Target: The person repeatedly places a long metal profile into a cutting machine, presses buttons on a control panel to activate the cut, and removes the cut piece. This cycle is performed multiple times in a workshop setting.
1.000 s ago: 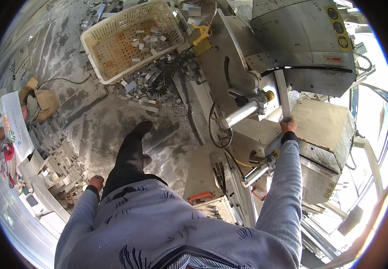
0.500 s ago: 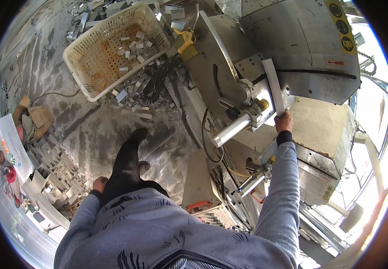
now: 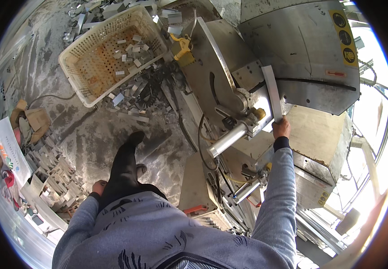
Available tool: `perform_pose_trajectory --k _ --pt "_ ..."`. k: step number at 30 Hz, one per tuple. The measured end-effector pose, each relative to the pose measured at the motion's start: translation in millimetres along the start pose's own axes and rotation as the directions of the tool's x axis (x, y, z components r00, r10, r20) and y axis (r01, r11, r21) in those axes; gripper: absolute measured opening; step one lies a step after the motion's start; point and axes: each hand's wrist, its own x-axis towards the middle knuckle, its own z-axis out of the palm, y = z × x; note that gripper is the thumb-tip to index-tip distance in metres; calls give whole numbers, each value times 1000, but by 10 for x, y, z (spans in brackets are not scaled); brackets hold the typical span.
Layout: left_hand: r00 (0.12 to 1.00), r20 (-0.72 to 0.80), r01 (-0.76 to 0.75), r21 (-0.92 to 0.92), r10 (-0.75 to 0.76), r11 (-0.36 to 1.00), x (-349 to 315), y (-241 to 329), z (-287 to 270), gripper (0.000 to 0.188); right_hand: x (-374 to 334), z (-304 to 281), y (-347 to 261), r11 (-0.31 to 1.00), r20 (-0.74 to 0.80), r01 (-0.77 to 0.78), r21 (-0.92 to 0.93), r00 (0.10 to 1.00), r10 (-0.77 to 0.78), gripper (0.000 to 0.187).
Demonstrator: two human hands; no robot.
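My right hand [image 3: 281,128] is closed around the near end of a flat, silvery metal bar [image 3: 272,94]. The bar lies across the bed of a large metal cutting machine [image 3: 299,49], its far end against the slotted housing. Left of the bar, a clamp cylinder [image 3: 229,140] with a brass-coloured fitting [image 3: 260,113] points toward it. My left hand [image 3: 99,186] hangs low beside my thigh, fingers curled, with nothing visible in it; part of it is hidden by its small size and angle.
A cream perforated plastic basket [image 3: 75,85] holding small metal offcuts stands on the floor, with more offcuts [image 3: 133,96] around it. Stacked metal pieces [image 3: 59,179] and a cardboard box [image 3: 38,119] are at the left. A yellow air gun [image 3: 182,47] hangs by the machine.
The whole view has shifted slightly. My right hand keeps its grip on the bar, which shows no clear movement against the machine. The left hand stays by my thigh.
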Motion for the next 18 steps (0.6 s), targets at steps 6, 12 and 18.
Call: perform_pose_trajectory --k 6,12,18 --pt "999 -48 -5 27 6 1000 14 -21 30 26 -12 -19 -36 1000 -6 -10 12 1000 10 24" --pt "999 -24 21 -57 -22 998 30 -56 178 25 -4 8 -11 999 2 -33 0 999 33 22" --pt "1000 -22 -4 -69 3 998 98 -27 227 23 9 -67 -79 994 92 -108 2 990 107 35"
